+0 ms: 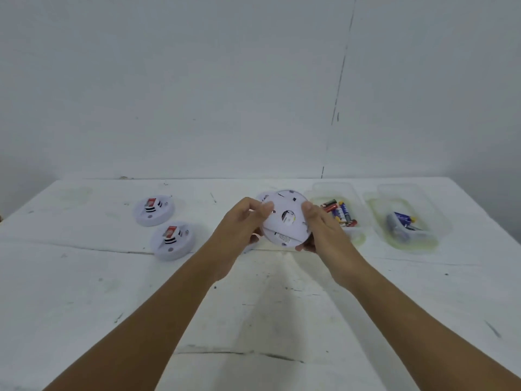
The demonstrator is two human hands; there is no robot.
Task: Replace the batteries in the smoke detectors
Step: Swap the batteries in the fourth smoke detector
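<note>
Smoke detector (286, 218), a white disc, is held up above the table (253, 306) between both hands, its flat back tilted toward the camera, probably so the mounting plate and the round opening at its centre can be seen while it is worked. The left hand (239, 221) grips the left rim, thumb curled over the back face and fingers hidden behind. The right hand (318, 227) grips the right rim the same way, thumb tip on the upper edge and fingers wrapped beneath. Opposed holds like these suit a twist to part the back plate from the body, which I judge to be the step in hand.

Farther out on the left, two other detectors (154, 210) (172, 240) lie on the table, apparently open with a red-labelled battery showing in each. Beyond the hands to the right stand two clear trays: the nearer tray (352, 235) holds loose batteries (339, 211), the right-hand tray (394, 235) a few more, within easy reach. Which tray holds the fresh ones I cannot tell.
</note>
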